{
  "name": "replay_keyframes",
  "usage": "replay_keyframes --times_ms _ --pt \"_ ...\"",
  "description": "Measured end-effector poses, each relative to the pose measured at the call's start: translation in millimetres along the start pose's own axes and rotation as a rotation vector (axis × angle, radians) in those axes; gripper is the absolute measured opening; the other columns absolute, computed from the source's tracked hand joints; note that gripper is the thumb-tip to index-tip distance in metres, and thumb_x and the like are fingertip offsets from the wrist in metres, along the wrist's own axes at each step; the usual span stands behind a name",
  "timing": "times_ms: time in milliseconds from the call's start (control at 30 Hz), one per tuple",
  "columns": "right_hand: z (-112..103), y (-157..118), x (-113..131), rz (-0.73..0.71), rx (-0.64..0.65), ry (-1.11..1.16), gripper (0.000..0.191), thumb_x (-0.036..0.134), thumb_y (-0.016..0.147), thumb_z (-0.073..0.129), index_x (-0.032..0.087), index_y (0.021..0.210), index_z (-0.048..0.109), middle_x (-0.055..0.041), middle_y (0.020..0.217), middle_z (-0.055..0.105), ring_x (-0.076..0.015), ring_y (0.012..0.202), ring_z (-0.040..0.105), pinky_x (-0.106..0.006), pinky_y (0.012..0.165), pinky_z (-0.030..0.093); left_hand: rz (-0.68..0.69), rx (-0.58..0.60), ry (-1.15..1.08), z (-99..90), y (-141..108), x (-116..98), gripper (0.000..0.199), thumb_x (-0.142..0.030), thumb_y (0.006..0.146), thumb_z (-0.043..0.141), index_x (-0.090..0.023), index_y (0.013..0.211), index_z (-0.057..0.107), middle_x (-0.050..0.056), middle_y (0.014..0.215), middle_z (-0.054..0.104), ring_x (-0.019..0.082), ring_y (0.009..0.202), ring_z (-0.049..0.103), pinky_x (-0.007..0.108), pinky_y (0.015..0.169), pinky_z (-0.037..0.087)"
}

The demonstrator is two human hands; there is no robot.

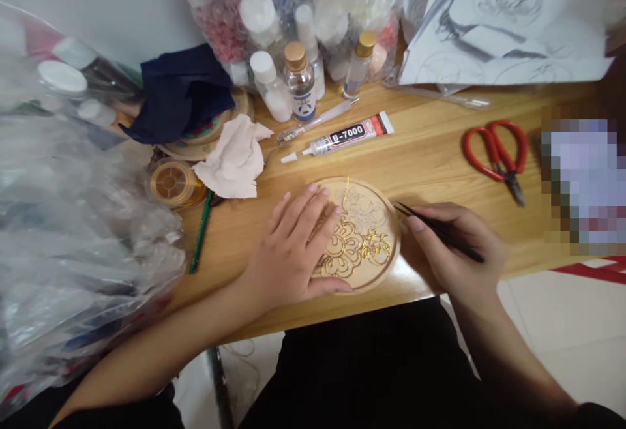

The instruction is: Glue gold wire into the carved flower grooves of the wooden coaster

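Observation:
A round wooden plate (pixel 372 279) with a raised rim lies flat near the table's front edge. Gold wire outlines a flower and a smaller motif on it, and pencil lines show in its upper part. My left hand (pixel 298 246) rests flat over the plate's left side, fingers spread, covering part of the pattern. A loose end of gold wire (pixel 347 184) sticks up at the far rim. Just right of the plate, my right hand (pixel 452 240) is closed around black tweezers (pixel 440 230), whose tips are slightly apart beside the rim.
Behind the plate lie a B-7000 glue tube (pixel 349 134) and a pen-like tool (pixel 325 116). Small bottles (pixel 299 83) stand farther back. Red-handled cutters (pixel 499 155) are at right. A wire spool (pixel 171 182), a green pencil (pixel 200 240) and plastic bags (pixel 83 233) crowd the left.

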State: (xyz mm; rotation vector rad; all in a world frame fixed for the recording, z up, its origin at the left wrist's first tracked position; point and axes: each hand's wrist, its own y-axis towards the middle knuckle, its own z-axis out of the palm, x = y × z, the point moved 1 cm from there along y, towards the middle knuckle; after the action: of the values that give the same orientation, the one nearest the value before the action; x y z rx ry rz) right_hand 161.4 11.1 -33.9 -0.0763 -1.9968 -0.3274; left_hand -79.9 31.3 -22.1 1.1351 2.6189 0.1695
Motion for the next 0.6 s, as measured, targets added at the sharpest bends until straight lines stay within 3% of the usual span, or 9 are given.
replay_keyframes --times_ms 267,600 --pt "-1.5 -0.5 -1.2 0.021 0.012 0.016 0.017 0.019 0.079 0.074 0.024 0.096 0.072 -0.0013 0.087 0.073 -0.0145 0.076 0.069 -0.029 0.066 0.058 -0.031 0.050 -0.041 6.2 2.4 2.4 0.090 -0.079 0.086 0.027 -0.012 0.145 0.042 0.024 0.151 0.036 0.040 0.144 0.028 0.054 0.115 0.021" --pt "-1.4 -1.1 -2.4 0.014 0.014 -0.007 0.018 0.019 0.079 0.074 0.025 0.095 0.072 -0.0007 0.086 0.073 -0.0142 0.074 0.068 -0.029 0.064 0.058 -0.035 0.076 -0.099 7.3 2.6 5.0 0.085 -0.075 0.089 0.029 -0.012 0.145 0.042 0.024 0.152 0.034 0.040 0.144 0.026 0.058 0.115 0.023"
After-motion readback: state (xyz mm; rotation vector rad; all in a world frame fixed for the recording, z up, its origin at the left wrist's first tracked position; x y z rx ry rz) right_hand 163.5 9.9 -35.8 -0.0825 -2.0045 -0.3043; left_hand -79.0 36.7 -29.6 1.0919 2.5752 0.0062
